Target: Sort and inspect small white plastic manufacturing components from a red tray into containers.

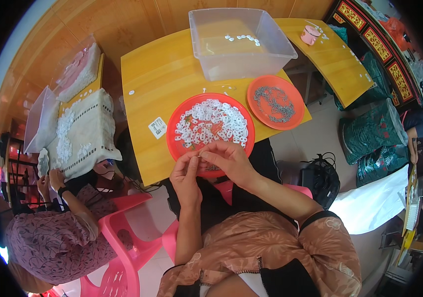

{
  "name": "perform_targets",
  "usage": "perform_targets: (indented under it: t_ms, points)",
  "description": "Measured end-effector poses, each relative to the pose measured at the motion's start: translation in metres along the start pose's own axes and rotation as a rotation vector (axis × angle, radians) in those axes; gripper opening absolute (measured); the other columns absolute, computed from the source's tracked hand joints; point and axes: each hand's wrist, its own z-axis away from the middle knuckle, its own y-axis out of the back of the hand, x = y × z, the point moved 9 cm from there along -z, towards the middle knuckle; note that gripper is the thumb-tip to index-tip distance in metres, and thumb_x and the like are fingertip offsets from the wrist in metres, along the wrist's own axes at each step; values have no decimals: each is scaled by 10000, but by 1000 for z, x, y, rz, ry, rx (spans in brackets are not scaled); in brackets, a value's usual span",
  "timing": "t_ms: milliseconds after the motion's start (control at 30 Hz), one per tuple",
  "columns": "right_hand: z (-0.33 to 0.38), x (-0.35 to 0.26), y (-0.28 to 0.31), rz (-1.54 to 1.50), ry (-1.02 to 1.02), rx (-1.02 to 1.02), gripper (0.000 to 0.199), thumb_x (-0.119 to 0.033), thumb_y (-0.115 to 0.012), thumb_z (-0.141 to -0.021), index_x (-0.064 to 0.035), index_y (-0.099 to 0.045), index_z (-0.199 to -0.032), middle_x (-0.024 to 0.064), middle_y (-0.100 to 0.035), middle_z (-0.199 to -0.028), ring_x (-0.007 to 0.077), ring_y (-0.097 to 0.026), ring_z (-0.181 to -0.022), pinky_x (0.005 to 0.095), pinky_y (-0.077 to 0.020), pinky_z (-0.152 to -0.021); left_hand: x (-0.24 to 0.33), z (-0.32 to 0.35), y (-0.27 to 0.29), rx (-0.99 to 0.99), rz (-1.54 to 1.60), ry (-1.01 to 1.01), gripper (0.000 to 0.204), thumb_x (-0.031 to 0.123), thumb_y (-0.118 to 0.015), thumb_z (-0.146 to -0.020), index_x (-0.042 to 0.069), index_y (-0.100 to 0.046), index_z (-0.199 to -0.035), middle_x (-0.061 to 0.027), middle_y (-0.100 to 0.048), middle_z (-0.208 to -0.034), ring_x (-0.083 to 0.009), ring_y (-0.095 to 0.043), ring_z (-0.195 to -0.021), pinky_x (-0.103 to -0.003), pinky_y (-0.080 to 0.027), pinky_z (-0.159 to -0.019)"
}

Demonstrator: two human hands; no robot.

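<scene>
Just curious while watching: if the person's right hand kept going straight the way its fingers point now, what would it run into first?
The right hand points leftward at the left hand, fingertips nearly touching, so it would likely meet those fingers first. Both hover at the near rim of the red plate of small white pieces; depth is unclear.

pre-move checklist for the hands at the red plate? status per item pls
1. Left hand and right hand meet, fingertips together over the near rim of the red plate: ok.
2. Piece pinched between them: too small, cannot tell.
3. White pieces stocked on the plate: ok.
4. Metal parts on the orange plate, right side: ok.
5. Clear bin behind, a few pieces inside: ok.
</scene>
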Motion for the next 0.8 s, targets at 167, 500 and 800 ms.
perform_targets:
  t_ms: [167,500,800]
  points:
    - [6,-9,5,256,132,67,154,-127,-599,-868,12,-623,-932,55,-635,-830,92,-584,-771,229,-473,-689,-2,1,-4,-24,36,25,121,40,-573,-876,-4,-591,-987,-78,-639,-917,-115,-613,-753,-222,-505,-696]
    - [5,-21,16,475,251,140,123,-110,-608,-837,-5,-632,-897,64,-628,-802,102,-569,-685,240,-446,-596,-4,1,-6,-45,18,48,181,2,-597,-847,-14,-578,-1027,-83,-629,-938,-117,-612,-788,-228,-506,-726]
    - [0,-19,11,499,198,45,142,-144,-607,-827,-10,-630,-868,48,-624,-748,85,-536,-597,234,-419,-538,1,0,-1,-42,-46,34,234,0,-583,-853,-23,-622,-1083,-42,-620,-920,-107,-603,-786,-217,-489,-732]
